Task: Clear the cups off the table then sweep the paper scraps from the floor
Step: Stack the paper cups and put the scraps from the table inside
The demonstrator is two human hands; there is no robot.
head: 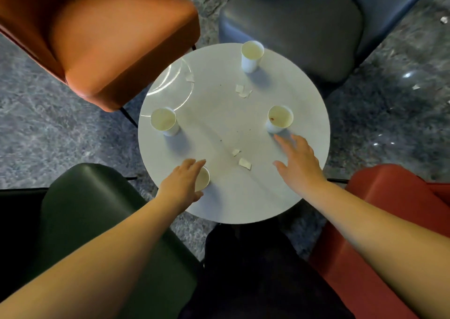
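Four paper cups stand around the round desk (304,172). The left hand (181,184), fingers straight, covers the near cup (204,178) to lift it. The right hand (298,162), spread and empty, reaches toward the stained cup (280,118) just beyond it.

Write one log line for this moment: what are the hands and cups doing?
left hand: reaching onto near cup | right hand: open, nearing right cup | cups on table: four
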